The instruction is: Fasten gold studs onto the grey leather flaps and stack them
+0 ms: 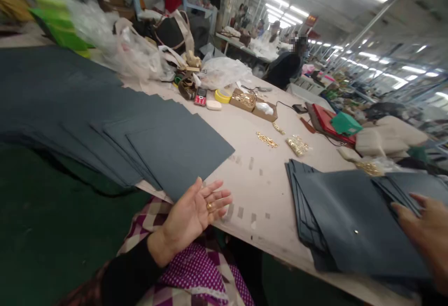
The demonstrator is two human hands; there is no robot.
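Palm up, my left hand is held at the table's front edge with its fingers spread and nothing in it. Just beyond it lie overlapping dark grey sheets, fanned out to the left. My right hand, slightly blurred, is at the far right over a stack of dark panels; its fingers are apart, and whether they touch the stack cannot be made out. A small shiny metal piece shows on the top panel. Gold-coloured pieces lie loose on the table.
Cardboard boxes, yellow tape, a red phone and clear plastic bags stand along the back. A bag of gold pieces lies behind the dark stack. A person in dark clothes is beyond the table.
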